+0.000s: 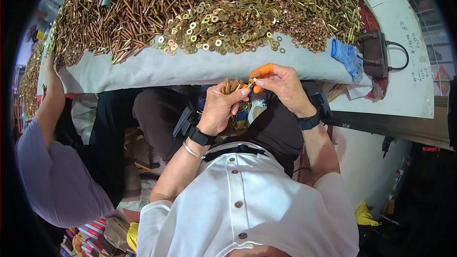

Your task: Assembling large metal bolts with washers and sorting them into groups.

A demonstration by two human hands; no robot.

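My left hand (220, 108) is closed around a bunch of brass-coloured metal bolts (230, 86), their ends poking out above the fingers. My right hand (285, 88) wears orange finger covers (262, 71). Its thumb and fingertips pinch the end of one bolt (250, 85) that points out of the left hand. A small bright piece shows at that tip, too small to name. Both hands are above my lap, just short of the table edge. Below them, more bolts (242, 114) show partly behind my left hand.
Across the pale-covered table (190, 69) spreads a big heap of bolts (128, 19), with flat washers (223, 28) and nuts (304, 28) in front. A blue glove (347, 59) and dark handbag (375, 54) lie at right. Another person's arm (51, 88) reaches in at left.
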